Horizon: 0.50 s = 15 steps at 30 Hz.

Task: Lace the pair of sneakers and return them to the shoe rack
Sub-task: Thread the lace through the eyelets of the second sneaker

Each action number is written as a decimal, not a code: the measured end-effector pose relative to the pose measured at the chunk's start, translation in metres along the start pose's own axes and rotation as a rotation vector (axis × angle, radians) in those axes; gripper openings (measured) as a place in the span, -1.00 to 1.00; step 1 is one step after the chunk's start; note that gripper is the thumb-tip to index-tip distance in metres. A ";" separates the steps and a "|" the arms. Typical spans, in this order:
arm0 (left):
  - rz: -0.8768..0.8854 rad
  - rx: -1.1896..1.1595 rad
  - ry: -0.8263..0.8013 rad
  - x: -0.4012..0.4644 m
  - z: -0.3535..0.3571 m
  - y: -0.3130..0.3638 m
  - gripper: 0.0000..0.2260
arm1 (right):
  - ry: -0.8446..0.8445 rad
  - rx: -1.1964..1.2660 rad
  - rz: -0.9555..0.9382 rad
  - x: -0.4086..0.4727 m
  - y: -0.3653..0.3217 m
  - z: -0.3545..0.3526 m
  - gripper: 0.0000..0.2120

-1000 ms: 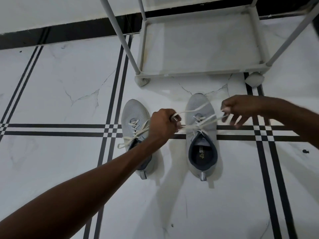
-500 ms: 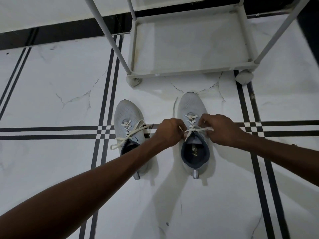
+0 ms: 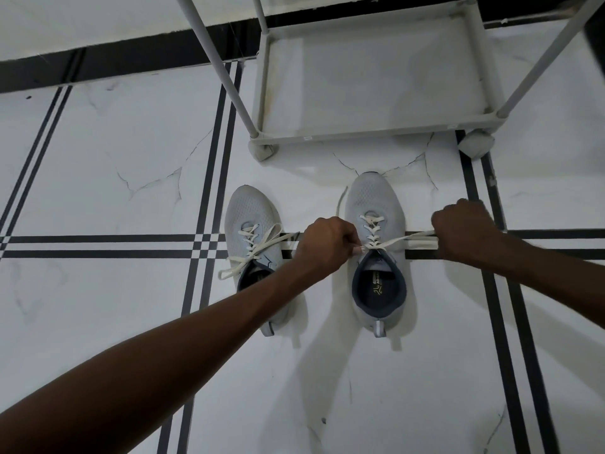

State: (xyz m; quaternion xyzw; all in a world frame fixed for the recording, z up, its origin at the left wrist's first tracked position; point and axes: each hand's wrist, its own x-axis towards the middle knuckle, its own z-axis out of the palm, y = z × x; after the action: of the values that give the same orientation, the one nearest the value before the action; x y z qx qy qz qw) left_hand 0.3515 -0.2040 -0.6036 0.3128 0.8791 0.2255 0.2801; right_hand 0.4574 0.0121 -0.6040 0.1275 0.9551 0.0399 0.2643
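Note:
Two light grey sneakers stand side by side on the floor, toes toward the rack. The left sneaker (image 3: 251,224) is laced, its cream lace ends lying loose across it. On the right sneaker (image 3: 373,198), the cream lace (image 3: 397,241) is stretched sideways over the tongue. My left hand (image 3: 327,245) pinches the lace at the shoe's top eyelets. My right hand (image 3: 465,229) is to the right of the shoe, fist closed on the lace end and holding it taut. A loose lace end lies on the floor left of the right sneaker's toe.
The white shoe rack (image 3: 370,134) stands just beyond the sneakers, its bottom shelf bare, with slanted legs (image 3: 216,60) rising toward me. The floor is white marble tile with black stripes (image 3: 98,247). A black skirting band runs along the back wall.
My right hand has moved out to the right from the shoe's tongue, drawing the lace taut. My left hand stays at the eyelets. The sneakers have not shifted.

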 end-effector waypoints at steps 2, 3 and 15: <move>0.004 -0.018 0.000 0.001 0.001 -0.002 -0.95 | -0.005 -0.051 0.014 0.001 0.008 -0.002 -0.75; 0.009 -0.042 0.001 0.001 0.001 -0.002 -0.94 | 0.060 -0.038 -0.035 0.003 0.007 -0.001 -0.81; 0.078 -0.030 -0.011 0.002 0.006 -0.002 -0.91 | 0.134 0.798 -0.146 -0.007 -0.036 0.005 -0.84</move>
State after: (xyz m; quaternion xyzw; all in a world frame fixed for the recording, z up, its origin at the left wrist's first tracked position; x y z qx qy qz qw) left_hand 0.3530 -0.2027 -0.6102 0.3437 0.8614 0.2476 0.2804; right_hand 0.4577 -0.0241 -0.6102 0.1488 0.9173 -0.3444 0.1335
